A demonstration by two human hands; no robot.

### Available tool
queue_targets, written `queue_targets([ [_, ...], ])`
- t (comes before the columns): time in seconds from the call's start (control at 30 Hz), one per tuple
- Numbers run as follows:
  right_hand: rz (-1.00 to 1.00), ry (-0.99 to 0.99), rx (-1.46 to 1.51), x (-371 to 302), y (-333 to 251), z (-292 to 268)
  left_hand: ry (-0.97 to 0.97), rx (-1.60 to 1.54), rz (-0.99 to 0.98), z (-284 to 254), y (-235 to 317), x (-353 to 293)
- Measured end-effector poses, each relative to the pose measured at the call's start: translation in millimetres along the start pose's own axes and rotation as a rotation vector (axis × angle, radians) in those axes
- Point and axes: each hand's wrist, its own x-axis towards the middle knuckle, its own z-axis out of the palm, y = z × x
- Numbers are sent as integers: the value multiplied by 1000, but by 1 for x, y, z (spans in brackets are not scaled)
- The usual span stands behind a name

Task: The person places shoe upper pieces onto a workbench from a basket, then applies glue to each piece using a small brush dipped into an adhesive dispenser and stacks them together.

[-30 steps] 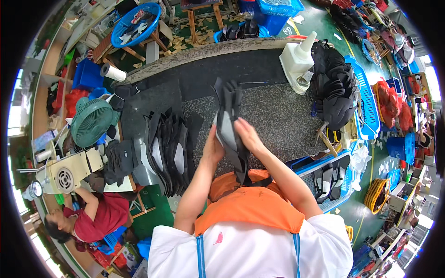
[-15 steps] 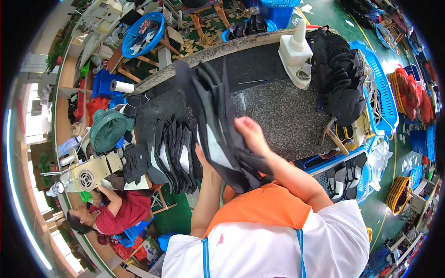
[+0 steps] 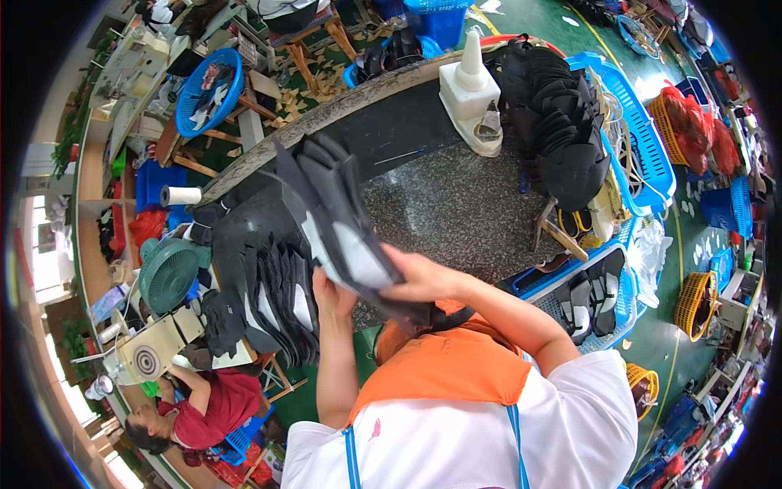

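Black, grey and white, in thin layers: holds up one bundle (image 3: 330, 216) of shaped pieces with both hands, above the near left part of the desk (image 3: 456, 204). Tilted, with the far end toward the upper left and the near end close to the orange apron (image 3: 456, 371). With the left hand (image 3: 334, 295), grips the bundle from the left and from below, fingers mostly hidden behind the layers. With the right hand (image 3: 423, 277), closes on the right edge, near the lower end. Cannot tell the strength of the pressure on either side. At the far end, shows layers spread a little like a fan, with edges not level.

Just left of the left hand, has a row of similar pieces (image 3: 281, 301) close together. On the right side of the desk, has a black heap (image 3: 562, 134) beside a white bottle (image 3: 471, 85).

Seems to be at the step of handling and evening this bundle, judging by the uneven edges. For the next move, probably calls for a firm grip by both hands and careful aligning of the layers before any release; otherwise could slip apart.
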Motion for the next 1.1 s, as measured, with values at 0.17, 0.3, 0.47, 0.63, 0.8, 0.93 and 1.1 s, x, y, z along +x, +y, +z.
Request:
queue_targets([
  [0.17,177,446,294,-7,75,-51,-18,135,159,-3,-32,74],
  [0.3,514,540,-221,-66,107,-49,355,396,-240,-24,-125,94],
  [0.47,190,1007,-798,-82,109,-39,434,1459,520,-55,-143,80],
  [0.63,328,745,-664,-35,107,-42,217,694,-309,-29,-127,53],
  [0.8,630,383,32,-17,104,-77,152,750,-674,-14,-102,52],
  [0.93,521,383,797,-13,101,-83,-59,53,-585,-1,-99,71],
  [1.1,672,365,356,-12,99,-114,244,160,-291,27,-59,130],
])
